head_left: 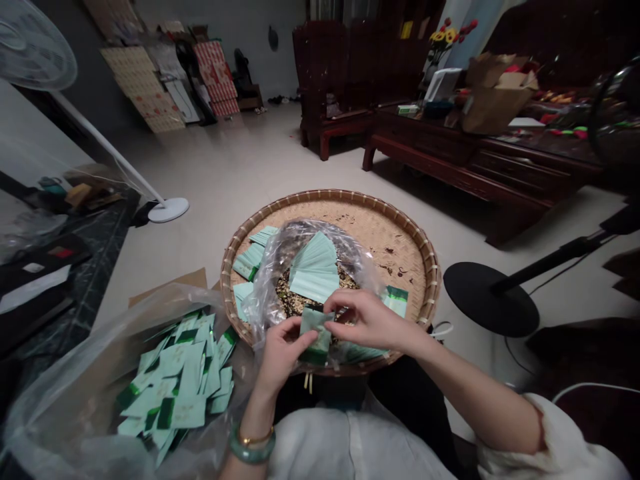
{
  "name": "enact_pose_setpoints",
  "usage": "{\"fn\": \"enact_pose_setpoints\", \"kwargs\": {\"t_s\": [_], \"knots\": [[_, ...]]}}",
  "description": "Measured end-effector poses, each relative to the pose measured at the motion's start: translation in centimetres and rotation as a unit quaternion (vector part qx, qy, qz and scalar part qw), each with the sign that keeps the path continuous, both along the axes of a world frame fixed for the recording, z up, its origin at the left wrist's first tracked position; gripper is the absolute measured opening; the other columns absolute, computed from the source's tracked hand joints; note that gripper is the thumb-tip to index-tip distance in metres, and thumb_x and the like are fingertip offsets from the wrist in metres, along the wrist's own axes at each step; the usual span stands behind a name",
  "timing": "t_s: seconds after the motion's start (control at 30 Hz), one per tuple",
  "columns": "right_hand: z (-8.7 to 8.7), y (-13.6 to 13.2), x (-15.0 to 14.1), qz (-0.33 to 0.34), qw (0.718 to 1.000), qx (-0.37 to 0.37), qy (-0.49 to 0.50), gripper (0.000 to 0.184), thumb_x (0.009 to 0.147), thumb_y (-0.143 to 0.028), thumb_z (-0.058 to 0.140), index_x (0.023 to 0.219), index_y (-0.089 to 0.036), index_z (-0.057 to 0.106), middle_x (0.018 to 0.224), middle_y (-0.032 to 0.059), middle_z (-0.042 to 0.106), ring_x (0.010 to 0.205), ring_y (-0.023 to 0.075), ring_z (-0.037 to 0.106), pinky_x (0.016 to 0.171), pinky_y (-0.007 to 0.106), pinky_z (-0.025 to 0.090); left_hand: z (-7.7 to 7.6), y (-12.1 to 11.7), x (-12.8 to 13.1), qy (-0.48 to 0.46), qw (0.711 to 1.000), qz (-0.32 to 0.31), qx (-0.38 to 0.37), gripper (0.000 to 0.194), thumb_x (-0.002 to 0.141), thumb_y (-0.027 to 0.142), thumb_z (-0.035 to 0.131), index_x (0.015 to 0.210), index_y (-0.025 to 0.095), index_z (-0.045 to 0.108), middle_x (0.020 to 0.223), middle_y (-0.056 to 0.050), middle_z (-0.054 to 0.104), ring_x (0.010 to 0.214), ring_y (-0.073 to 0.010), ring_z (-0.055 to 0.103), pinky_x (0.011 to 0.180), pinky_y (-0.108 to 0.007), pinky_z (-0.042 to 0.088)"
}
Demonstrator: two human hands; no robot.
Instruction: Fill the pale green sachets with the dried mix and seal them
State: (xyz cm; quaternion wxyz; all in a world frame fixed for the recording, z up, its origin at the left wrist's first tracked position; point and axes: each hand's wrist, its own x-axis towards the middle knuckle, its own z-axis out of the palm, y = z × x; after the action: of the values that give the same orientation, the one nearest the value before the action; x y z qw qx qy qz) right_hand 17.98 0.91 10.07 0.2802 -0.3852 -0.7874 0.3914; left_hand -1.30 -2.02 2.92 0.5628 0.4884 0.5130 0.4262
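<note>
Between my hands is a small pale-green sachet [311,323] with a darker green end, above the near side of a clear plastic bag [273,257]. My left hand [283,350] pinches its left side. At its upper right, the fingers of my right hand [363,319] are closed on the edge. Inside the plastic bag lies a dried loose mix [286,293] of dark and pale bits. On the mix rests a fanned stack of pale-green sachets [317,267]. The bag sits in a round woven bamboo tray [345,207], with more sachets [250,259] along its left side.
At left, a large clear bag [75,400] holds a heap of filled-looking green sachets [183,373]. A white fan base [169,210] stands behind it. A black stand base [490,300] is right of the tray. A dark wooden table [440,150] stands at the back right.
</note>
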Motion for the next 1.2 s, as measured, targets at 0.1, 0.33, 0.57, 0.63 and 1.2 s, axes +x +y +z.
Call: {"fn": "enact_pose_setpoints", "kwargs": {"t_s": [0.1, 0.33, 0.57, 0.63, 1.2], "knots": [[-0.9, 0.2, -0.2, -0.041, 0.999, -0.031, -0.001, 0.009, 0.076, -0.022, 0.066, 0.073, -0.015, 0.06, 0.068, 0.0002, 0.06, 0.061, 0.0111, 0.054, 0.056, 0.02, 0.041, 0.3, -0.1, 0.6, -0.059, 0.997, 0.024, -0.039, 0.026, 0.06, 0.03, 0.079, 0.077, 0.014, 0.068, 0.072, -0.001, 0.07, 0.065, -0.0136, 0.062, 0.063, -0.022, 0.049], [-3.0, 0.9, -0.4, -0.046, 0.977, -0.18, 0.101, 0.029, 0.07, -0.025, 0.071, 0.096, -0.017, 0.062, 0.064, -0.0044, 0.058, 0.051, 0.009, 0.054, 0.05, 0.02, 0.041, 0.0, 0.3, 1.0, -0.143, 0.983, 0.062, -0.094, 0.037, 0.059, 0.043, 0.079, 0.076, 0.011, 0.069, 0.062, -0.001, 0.067, 0.055, -0.0115, 0.059, 0.053, -0.02, 0.046], [-4.8, 1.4, -0.8, -0.098, 0.937, -0.293, 0.163, 0.034, 0.06, -0.043, 0.077, 0.067, -0.014, 0.06, 0.051, -0.0021, 0.058, 0.044, 0.0105, 0.054, 0.045, 0.022, 0.043, 0.0, 0.0, 1.7, -0.166, 0.976, 0.051, -0.132, 0.041, 0.059, 0.041, 0.08, 0.085, 0.011, 0.068, 0.066, -0.003, 0.07, 0.054, -0.0145, 0.063, 0.052, -0.023, 0.049], [-5.2, 1.4, -0.7, -0.105, 0.936, -0.285, 0.177, 0.033, 0.065, -0.045, 0.073, 0.07, -0.014, 0.061, 0.053, -0.0018, 0.059, 0.046, 0.0108, 0.054, 0.046, 0.023, 0.044, 0.2, -0.3, 2.0, -0.167, 0.97, 0.002, -0.178, 0.049, 0.056, 0.039, 0.082, 0.093, 0.01, 0.067, 0.074, -0.008, 0.073, 0.057, -0.0186, 0.067, 0.054, -0.026, 0.052], [-9.0, -2.2, 2.9, -0.135, 0.954, 0.018, -0.267, 0.05, 0.077, -0.025, 0.065, 0.124, -0.015, 0.054, 0.113, 0.0142, 0.063, 0.106, 0.0284, 0.058, 0.088, 0.04, 0.046, 0.7, -0.6, 1.7, -0.185, 0.965, 0.054, -0.178, 0.055, 0.049, 0.028, 0.087, 0.095, 0.008, 0.065, 0.098, -0.016, 0.072, 0.074, -0.0238, 0.071, 0.063, -0.027, 0.056]]}}
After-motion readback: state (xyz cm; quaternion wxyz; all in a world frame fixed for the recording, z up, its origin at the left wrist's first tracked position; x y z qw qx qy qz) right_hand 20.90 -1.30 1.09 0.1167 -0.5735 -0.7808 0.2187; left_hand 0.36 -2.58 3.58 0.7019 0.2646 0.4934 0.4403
